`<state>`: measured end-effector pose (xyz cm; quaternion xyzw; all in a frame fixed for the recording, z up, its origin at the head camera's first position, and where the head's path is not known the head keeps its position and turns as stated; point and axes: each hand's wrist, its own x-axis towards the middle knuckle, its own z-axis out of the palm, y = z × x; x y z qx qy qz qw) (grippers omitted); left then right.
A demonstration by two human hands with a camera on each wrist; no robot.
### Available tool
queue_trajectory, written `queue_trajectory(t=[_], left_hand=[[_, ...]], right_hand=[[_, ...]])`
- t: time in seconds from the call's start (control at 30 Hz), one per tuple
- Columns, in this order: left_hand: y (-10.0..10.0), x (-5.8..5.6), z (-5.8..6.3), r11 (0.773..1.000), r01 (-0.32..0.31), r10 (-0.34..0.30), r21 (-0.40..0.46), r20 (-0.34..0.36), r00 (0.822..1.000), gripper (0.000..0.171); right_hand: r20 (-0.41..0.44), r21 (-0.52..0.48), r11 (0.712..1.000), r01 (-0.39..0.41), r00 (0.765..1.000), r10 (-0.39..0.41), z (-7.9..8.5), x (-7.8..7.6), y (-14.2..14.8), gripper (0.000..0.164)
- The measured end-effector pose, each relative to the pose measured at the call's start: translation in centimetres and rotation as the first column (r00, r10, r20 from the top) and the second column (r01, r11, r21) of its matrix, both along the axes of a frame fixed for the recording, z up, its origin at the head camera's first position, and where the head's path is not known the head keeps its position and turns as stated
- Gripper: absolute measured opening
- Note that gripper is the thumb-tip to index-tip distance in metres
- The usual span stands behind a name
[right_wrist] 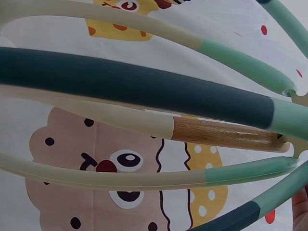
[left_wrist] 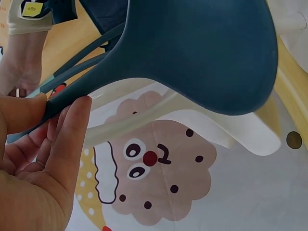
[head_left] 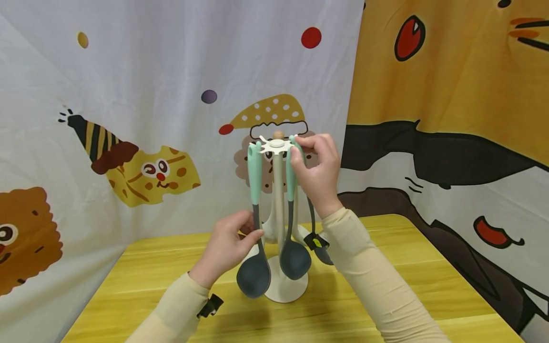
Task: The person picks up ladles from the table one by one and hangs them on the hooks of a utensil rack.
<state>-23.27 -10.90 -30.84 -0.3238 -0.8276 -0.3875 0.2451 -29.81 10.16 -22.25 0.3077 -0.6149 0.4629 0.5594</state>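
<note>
A white rotary utensil rack [head_left: 278, 190] stands upright on the table. At its left, a ladle with a mint handle [head_left: 255, 174] and dark bowl [head_left: 254, 276] reaches up to the hooked top. My left hand [head_left: 227, 243] pinches its dark shaft between thumb and fingers; the left wrist view shows the ladle bowl [left_wrist: 202, 53] close up. At the right of the rack top, my right hand [head_left: 319, 164] pinches the upper mint handle of a second dark ladle [head_left: 296, 259], which hangs bowl down. Only a sliver of the right hand [right_wrist: 301, 207] enters the right wrist view.
Around the pole hang several more utensils, including a wooden-handled one [right_wrist: 226, 134], a cream one with a mint end [right_wrist: 240, 171] and a dark-headed one [head_left: 322, 255]. The wood-patterned table [head_left: 158, 276] ends at a printed curtain [head_left: 171, 62] behind.
</note>
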Motion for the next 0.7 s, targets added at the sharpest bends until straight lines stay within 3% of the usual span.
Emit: queue_trajectory(t=[0.7], left_hand=[[0.59, -0.34, -0.27, 1.0, -0.006, 0.006, -0.007, 0.024, 1.0, 0.023]], right_hand=[[0.003, -0.013, 1.0, 0.003, 1.0, -0.003, -0.04, -0.1, -0.02, 0.023]])
